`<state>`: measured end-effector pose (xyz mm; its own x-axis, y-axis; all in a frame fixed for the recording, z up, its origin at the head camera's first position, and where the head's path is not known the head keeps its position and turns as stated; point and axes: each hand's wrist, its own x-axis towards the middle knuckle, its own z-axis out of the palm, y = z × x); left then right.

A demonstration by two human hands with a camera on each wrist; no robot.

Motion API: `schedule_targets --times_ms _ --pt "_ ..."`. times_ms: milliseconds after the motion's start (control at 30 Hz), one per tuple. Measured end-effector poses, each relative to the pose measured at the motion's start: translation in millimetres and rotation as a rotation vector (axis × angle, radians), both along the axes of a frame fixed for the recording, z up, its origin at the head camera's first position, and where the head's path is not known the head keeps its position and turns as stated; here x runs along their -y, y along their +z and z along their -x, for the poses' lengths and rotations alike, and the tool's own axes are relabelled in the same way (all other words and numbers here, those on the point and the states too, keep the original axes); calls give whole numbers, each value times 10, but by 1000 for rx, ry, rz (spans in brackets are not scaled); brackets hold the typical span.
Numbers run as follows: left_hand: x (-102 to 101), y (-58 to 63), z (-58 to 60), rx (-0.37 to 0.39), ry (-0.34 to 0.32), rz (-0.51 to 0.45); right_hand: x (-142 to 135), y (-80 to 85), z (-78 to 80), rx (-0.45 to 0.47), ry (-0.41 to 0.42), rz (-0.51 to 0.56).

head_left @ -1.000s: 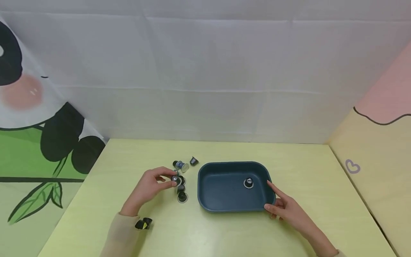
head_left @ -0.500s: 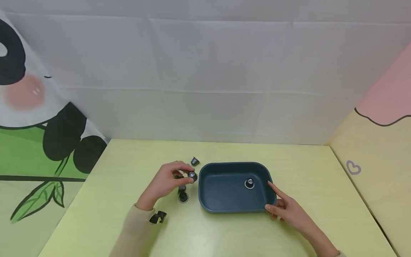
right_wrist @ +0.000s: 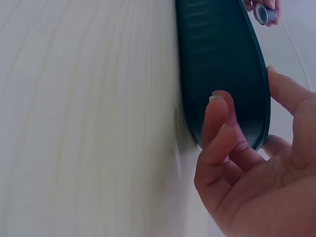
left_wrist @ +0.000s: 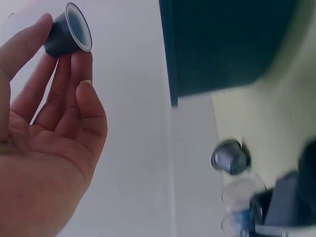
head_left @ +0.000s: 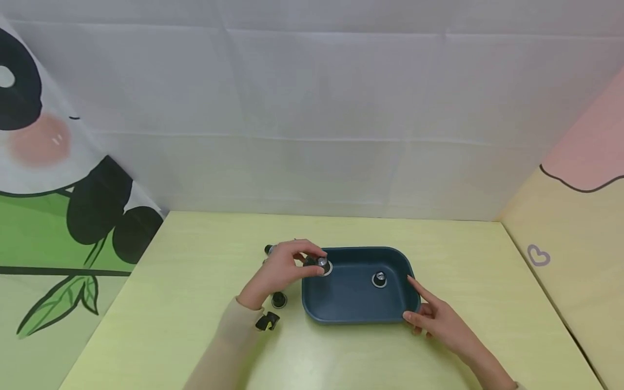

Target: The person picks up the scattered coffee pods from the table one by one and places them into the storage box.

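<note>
Between thumb and fingertips my left hand (head_left: 287, 266) pinches a dark coffee capsule (left_wrist: 66, 32) over the left rim of a dark blue tray (head_left: 351, 314). The capsule's pale foil lid shows in the left wrist view. One more coffee capsule (head_left: 378, 279), dark with a silvery top, stands inside the tray towards its right. My right hand (head_left: 436, 319) holds the tray's right end, with fingers on the rim and against the outer wall (right_wrist: 222, 54). Left of the tray, a black capsule (head_left: 279, 299) stands on the table; my left hand partly hides others there.
A grey capsule (left_wrist: 231, 157) and a clear-and-blue one (left_wrist: 242, 202) lie beside the tray in the left wrist view. The yellow table (head_left: 209, 238) ends at a white cloth backdrop (head_left: 317, 135). A printed panel (head_left: 575, 244) borders the right side.
My left hand has carried the capsule rightwards from the group on the table to above the tray's left side. My right hand has stayed on the tray.
</note>
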<state>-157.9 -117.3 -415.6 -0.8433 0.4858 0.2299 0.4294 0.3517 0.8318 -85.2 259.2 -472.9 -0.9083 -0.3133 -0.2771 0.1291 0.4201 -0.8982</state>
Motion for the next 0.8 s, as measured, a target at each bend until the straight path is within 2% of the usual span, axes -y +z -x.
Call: schedule_targets --times_ms 300,567,800 --pt "-296 13 77 -4 -72 6 -5 -29 2 11 -8 18" --pt "-500 89 144 -9 -111 32 -4 -31 2 15 -6 24" --pt "-646 135 207 5 -148 13 -1 -30 -4 11 -11 27"
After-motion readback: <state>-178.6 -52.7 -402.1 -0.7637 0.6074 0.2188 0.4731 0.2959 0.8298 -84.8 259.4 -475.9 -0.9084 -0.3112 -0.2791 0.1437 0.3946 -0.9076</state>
